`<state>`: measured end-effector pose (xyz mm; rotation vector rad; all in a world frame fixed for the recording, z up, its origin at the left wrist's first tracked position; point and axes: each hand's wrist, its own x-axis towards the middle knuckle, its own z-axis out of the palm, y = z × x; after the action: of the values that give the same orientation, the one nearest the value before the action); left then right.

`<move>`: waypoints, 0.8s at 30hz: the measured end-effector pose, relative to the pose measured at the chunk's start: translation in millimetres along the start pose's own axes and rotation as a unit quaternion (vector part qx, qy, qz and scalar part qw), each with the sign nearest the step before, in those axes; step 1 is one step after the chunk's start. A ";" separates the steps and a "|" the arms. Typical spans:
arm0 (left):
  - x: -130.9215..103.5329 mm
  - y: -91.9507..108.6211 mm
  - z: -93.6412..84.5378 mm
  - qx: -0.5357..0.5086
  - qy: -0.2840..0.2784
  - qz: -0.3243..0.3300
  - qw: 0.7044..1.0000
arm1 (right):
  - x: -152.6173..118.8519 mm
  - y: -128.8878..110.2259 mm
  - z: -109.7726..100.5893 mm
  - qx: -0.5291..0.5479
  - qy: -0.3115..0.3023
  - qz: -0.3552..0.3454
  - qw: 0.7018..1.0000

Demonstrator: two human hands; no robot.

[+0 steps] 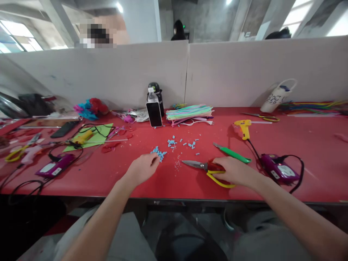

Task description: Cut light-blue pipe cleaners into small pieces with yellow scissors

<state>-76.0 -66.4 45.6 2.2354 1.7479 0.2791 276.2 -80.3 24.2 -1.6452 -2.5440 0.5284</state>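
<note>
My left hand [143, 167] is low over the red table, its fingers curled together at the near edge of a small pile of short light-blue pieces [160, 153]. Whatever those fingers may hold is hidden. More blue pieces [172, 142] lie scattered just beyond. My right hand [231, 169] is closed around the red and yellow handles of a pair of scissors [199, 165]. The blades lie close together and point left, towards some pale crumbs. Right behind that hand rests a green utility knife [234, 154].
A yellow glue gun [244, 127] is wired to a purple box [280, 169] on the right. A phone [154, 114] leans against bottles at the back, beside a bundle of pastel pipe cleaners [189, 113]. Another purple box [56, 166], cables and green paper [104, 131] are left.
</note>
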 end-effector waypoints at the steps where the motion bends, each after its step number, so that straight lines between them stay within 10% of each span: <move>1: 4.3 -5.8 -1.6 0.000 0.001 0.007 1.000 | 1.6 0.3 -1.0 -0.006 -0.005 -0.005 1.000; 8: 27.4 -25.4 3.1 -0.016 0.016 0.045 0.999 | 10.1 -6.8 -12.9 -0.091 -0.027 0.008 0.995; 14: 19.2 -20.9 -4.3 0.039 0.072 0.015 0.997 | 16.4 -11.2 -42.0 -0.113 0.233 0.034 0.965; 24: -0.9 -12.9 2.0 -0.025 0.092 0.077 0.992 | 28.7 -8.9 2.4 -0.051 0.140 0.017 0.989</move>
<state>-87.4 -64.7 39.4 2.3768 1.6364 0.5736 255.7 -58.4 21.1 -1.6610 -2.3762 0.1557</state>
